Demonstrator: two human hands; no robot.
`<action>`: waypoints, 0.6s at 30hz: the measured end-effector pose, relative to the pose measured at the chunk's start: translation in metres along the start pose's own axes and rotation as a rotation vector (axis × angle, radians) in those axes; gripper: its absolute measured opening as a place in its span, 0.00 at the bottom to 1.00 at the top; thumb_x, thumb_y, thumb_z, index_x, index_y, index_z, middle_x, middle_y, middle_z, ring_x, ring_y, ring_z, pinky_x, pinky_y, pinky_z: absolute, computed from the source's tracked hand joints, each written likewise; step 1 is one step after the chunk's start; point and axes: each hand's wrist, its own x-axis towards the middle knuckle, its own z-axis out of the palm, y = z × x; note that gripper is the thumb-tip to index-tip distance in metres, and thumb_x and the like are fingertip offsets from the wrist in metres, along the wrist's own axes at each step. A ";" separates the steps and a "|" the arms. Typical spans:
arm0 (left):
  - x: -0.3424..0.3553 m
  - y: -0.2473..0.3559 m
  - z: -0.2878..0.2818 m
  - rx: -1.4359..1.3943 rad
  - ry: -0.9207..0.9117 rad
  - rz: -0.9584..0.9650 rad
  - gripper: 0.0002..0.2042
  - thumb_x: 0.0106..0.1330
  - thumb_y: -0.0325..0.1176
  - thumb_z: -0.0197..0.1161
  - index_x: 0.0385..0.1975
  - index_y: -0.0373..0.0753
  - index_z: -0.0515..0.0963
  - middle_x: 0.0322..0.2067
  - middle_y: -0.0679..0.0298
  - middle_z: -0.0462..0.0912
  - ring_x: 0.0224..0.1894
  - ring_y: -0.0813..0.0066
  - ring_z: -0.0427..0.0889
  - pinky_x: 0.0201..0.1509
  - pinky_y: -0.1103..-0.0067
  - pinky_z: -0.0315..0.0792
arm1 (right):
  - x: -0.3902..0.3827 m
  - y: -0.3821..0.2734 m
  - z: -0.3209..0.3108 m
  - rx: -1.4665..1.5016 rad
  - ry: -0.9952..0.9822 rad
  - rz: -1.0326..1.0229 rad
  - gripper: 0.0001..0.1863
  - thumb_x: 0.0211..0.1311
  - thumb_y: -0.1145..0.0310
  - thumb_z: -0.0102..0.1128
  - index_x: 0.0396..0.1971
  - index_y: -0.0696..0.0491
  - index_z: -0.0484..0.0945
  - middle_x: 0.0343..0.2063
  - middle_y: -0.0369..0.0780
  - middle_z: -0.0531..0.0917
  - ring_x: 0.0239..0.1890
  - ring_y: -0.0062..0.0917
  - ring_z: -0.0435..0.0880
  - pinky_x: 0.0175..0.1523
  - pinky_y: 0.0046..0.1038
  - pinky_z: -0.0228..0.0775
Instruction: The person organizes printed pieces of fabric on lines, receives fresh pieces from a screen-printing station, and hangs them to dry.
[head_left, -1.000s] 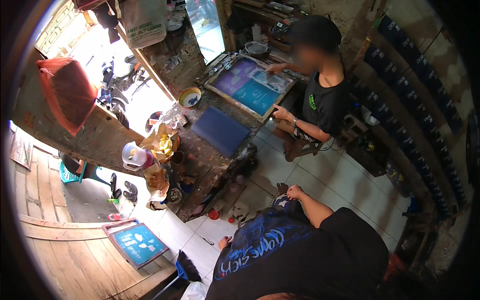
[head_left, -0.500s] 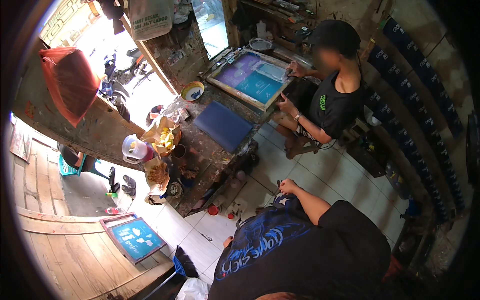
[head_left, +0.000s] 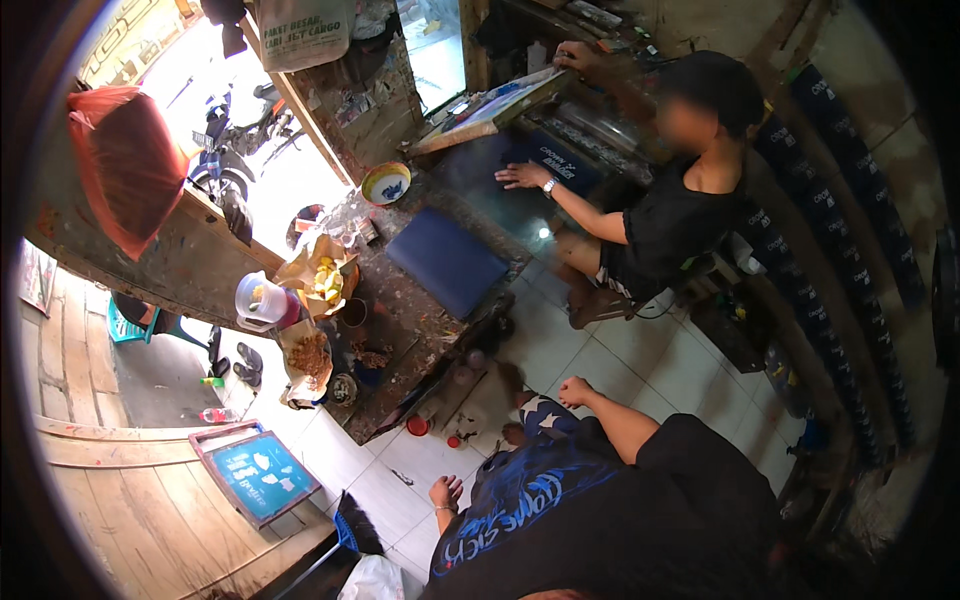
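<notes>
My left hand (head_left: pixel 446 491) hangs beside my black shirt, holding nothing, its fingers loosely bent and apart. My right hand (head_left: pixel 574 391) is over my star-patterned legwear (head_left: pixel 545 415), fingers curled; whatever it might hold is hidden. A paint-stained workbench (head_left: pixel 410 340) stands in front of me, with a dark blue sheet (head_left: pixel 447 262), food in paper wrappers (head_left: pixel 325 280), a lidded pitcher (head_left: pixel 265 300) and a bowl (head_left: pixel 386 184). At its far end a co-worker (head_left: pixel 680 200) raises a screen frame (head_left: pixel 480 125) with one hand and lays the other on a printed dark piece (head_left: pixel 560 165).
Printed dark pieces (head_left: pixel 820 180) line racks at the right. A blue screen (head_left: pixel 258 470) on wood, a broom (head_left: pixel 355 530) and a white bag (head_left: pixel 372 580) are at lower left. An orange bag (head_left: pixel 130 170) hangs beside the doorway, where motorbikes (head_left: pixel 225 150) show outside.
The co-worker has lifted the screen frame, uncovering the printed piece beneath. My right hand has moved slightly down and left, and more of my left hand shows.
</notes>
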 end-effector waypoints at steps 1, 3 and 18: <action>-0.003 0.000 0.003 -0.015 -0.002 0.002 0.17 0.63 0.34 0.46 0.48 0.31 0.64 0.45 0.52 0.76 0.37 0.56 0.80 0.35 0.69 0.76 | 0.010 -0.002 0.003 0.036 -0.027 0.003 0.06 0.51 0.72 0.55 0.25 0.57 0.78 0.19 0.38 0.81 0.17 0.19 0.80 0.19 0.23 0.72; -0.003 -0.007 -0.002 0.020 -0.052 0.073 0.17 0.64 0.35 0.44 0.48 0.30 0.64 0.45 0.52 0.75 0.38 0.56 0.80 0.36 0.69 0.76 | 0.027 -0.011 0.013 0.088 -0.052 0.015 0.05 0.51 0.72 0.55 0.25 0.57 0.78 0.20 0.38 0.82 0.17 0.20 0.79 0.19 0.24 0.72; -0.068 0.134 0.057 0.061 0.180 0.197 0.14 0.65 0.36 0.48 0.45 0.34 0.67 0.42 0.51 0.78 0.36 0.60 0.81 0.33 0.73 0.76 | 0.150 -0.190 0.008 0.778 -0.098 -0.006 0.11 0.56 0.73 0.51 0.41 0.54 0.71 0.30 0.40 0.79 0.24 0.24 0.80 0.25 0.27 0.75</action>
